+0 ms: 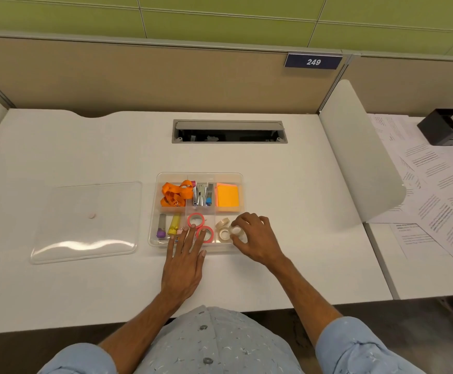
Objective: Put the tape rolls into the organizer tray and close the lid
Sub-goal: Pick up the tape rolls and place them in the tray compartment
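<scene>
A clear organizer tray (pixel 158 184) sits mid-desk. Two pink tape rolls (pixel 196 220) lie in its front middle compartment. Two white tape rolls (pixel 223 224) rest in the front right compartment. My right hand (pixel 255 236) hovers over that compartment, fingers pinched around a third white tape roll (pixel 236 231). My left hand (pixel 186 261) lies flat, fingers spread over the tray's front edge, fingertips touching the nearer pink roll (pixel 205 234). The clear lid (pixel 85 222) lies flat on the desk to the tray's left.
The tray's back compartments hold an orange lanyard (pixel 175 193), a stapler (pixel 201 195) and orange sticky notes (pixel 228 196); markers (pixel 174 224) fill the front left. A cable slot (pixel 229 131) is behind. A white divider (pixel 360 149) stands right, with papers (pixel 435 179) beyond.
</scene>
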